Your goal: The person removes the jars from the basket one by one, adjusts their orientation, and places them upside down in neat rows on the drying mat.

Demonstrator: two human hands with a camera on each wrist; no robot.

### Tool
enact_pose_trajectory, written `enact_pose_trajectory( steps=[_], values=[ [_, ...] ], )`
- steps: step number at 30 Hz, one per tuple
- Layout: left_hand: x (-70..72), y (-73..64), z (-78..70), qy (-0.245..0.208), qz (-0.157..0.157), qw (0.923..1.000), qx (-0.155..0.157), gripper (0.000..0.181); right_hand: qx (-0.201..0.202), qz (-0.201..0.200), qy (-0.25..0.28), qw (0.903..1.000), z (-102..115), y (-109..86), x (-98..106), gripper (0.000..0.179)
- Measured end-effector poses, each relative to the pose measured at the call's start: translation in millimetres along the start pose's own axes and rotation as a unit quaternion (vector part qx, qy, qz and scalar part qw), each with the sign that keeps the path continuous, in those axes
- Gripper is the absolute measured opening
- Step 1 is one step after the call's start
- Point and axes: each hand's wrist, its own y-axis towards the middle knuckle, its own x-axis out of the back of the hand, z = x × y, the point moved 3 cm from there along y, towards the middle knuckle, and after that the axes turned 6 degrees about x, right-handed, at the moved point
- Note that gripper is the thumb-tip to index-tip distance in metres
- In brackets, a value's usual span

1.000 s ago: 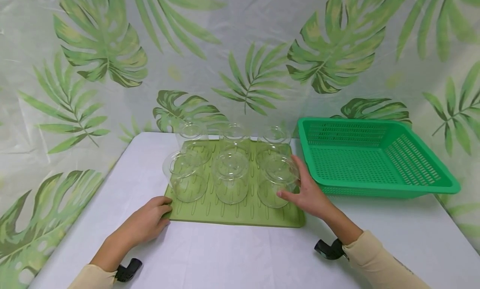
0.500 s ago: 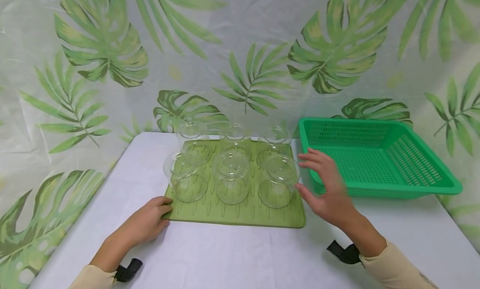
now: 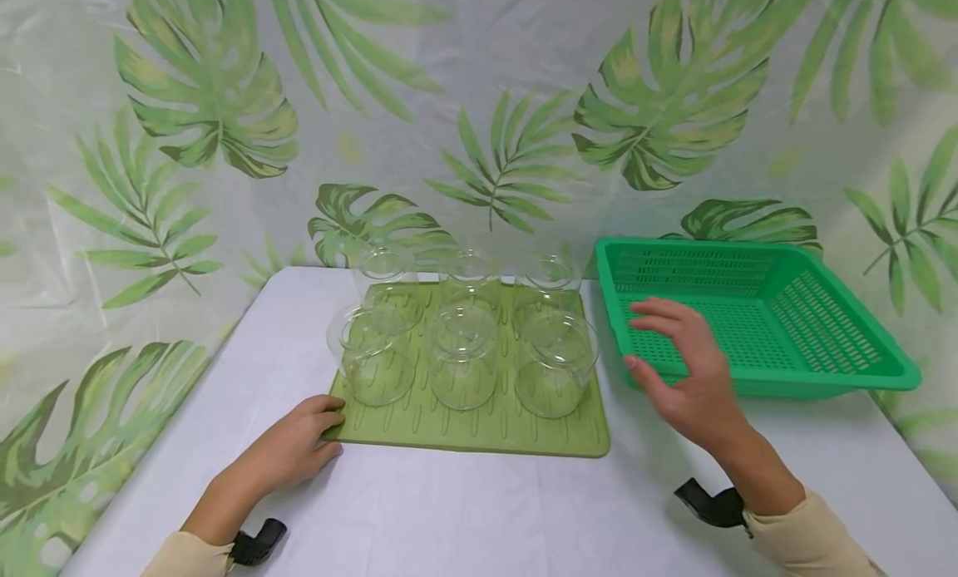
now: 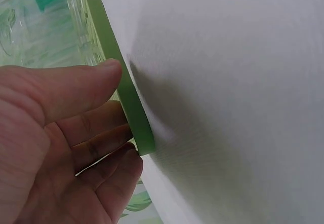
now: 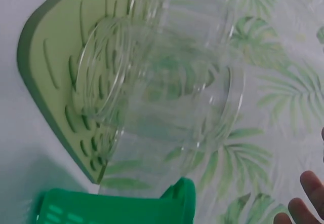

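Clear round jars stand in two rows of three on a green ribbed mat. At the mat's near left corner is my left hand, its thumb and fingertips holding the edge. In the left wrist view, the thumb lies against the mat's edge, and the other fingers reach past it. My right hand is raised before the basket's near left corner, fingers spread, holding nothing. To its left stands the front right jar, also large in the right wrist view, where only a few fingertips show.
A green perforated basket stands at the right, back from the table's front. A white cloth covers the table. Behind hangs a leaf-patterned sheet. The back row of jars is close to it.
My right hand has let go of the front right jar and moved right, over toward the basket. The left hand stays at the mat's corner. The jars stand where they were.
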Motion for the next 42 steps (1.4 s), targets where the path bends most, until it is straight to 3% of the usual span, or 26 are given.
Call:
enact_pose_trajectory(
  steps=[9,16,21,30,33,37,39,42],
  values=[
    [0.7,-0.3,0.5,0.004,-0.013,0.9999,-0.003,0.033,-0.015,0.01,-0.018,0.9997,-1.1,-8.6,14.2,0.061],
    [-2.3,1.4,-1.3,-0.023,0.017,0.9993,0.023,0.039,-0.018,0.037,-0.069,0.9967,0.2,-23.1,34.8,0.062],
    [-0.4,0.3,-3.1,-0.028,0.027,0.9985,0.038,0.04,0.002,0.039,-0.104,0.9939,1.9,-30.8,44.3,0.062],
    [6.0,-3.3,-1.5,-0.043,0.045,0.9967,0.051,0.042,0.009,0.035,-0.106,0.9937,0.4,-29.6,48.9,0.063],
    [20.8,-8.0,6.0,-0.036,0.028,0.9975,0.053,0.041,-0.001,0.038,-0.113,0.9929,-1.1,-28.6,53.8,0.066],
    [63.6,-14.4,12.7,-0.031,-0.037,0.9957,0.08,0.042,-0.009,0.04,-0.126,0.9913,-4.2,-24.1,61.9,0.07],
    [87.9,-17.0,8.3,-0.043,-0.08,0.992,0.089,0.045,-0.008,0.039,-0.133,0.9903,-5.5,-20.9,65.0,0.071],
    [117.5,-17.6,-11.1,-0.074,-0.151,0.9835,0.066,0.047,-0.003,0.039,-0.143,0.9889,-6.6,-16.3,67.3,0.074]
  ],
)
